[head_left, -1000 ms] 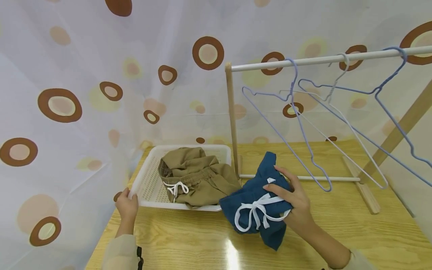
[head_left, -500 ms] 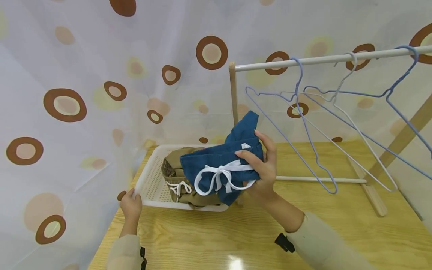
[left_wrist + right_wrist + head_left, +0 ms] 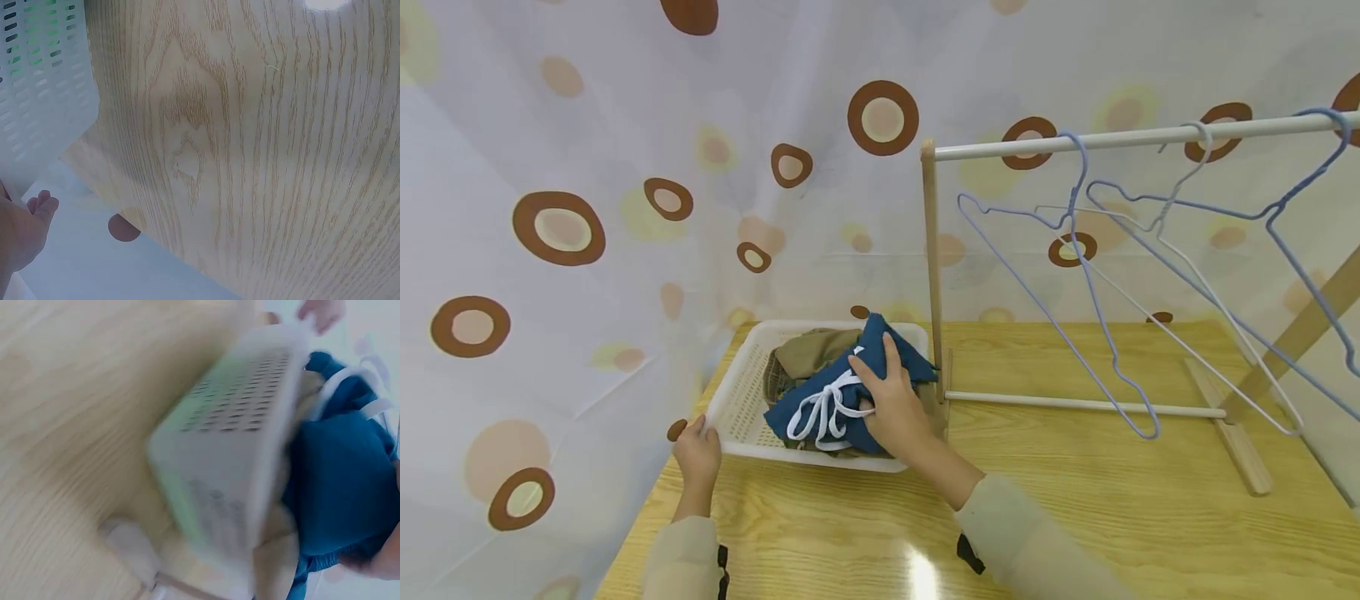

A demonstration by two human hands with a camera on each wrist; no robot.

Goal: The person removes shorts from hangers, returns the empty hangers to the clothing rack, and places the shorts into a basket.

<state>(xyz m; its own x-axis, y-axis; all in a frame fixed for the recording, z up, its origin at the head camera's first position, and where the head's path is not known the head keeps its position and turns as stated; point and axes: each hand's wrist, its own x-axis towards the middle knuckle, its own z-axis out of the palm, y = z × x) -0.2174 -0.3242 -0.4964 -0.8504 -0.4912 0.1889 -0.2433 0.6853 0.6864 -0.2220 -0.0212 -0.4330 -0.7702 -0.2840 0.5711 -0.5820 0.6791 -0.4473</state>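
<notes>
A white perforated plastic basket (image 3: 820,457) stands on the wooden table at the left. My left hand (image 3: 697,454) grips its front left corner by the rim, with thumb and fingers on either side; the left wrist view catches part of that hand (image 3: 25,231). In the basket lie brown shorts (image 3: 812,350), largely covered. Over them are blue shorts (image 3: 823,382) with a white drawstring tied in a bow. My right hand (image 3: 897,412) holds these at their right side, thumb and fingers spread on the cloth. The right wrist view is blurred, with the blue shorts (image 3: 344,481) above the rim.
Right of the basket stands a clothes rack with a white top rail (image 3: 1000,148) and wooden posts. A light blue hanger (image 3: 1030,287), a white hanger (image 3: 1195,271) and a darker blue hanger (image 3: 1288,254) hang from it. A spotted curtain (image 3: 625,250) covers the back.
My right hand has carried the blue shorts leftward from in front of the rack, raised them, then lowered them onto the brown shorts in the basket. My left hand has kept its hold on the rim.
</notes>
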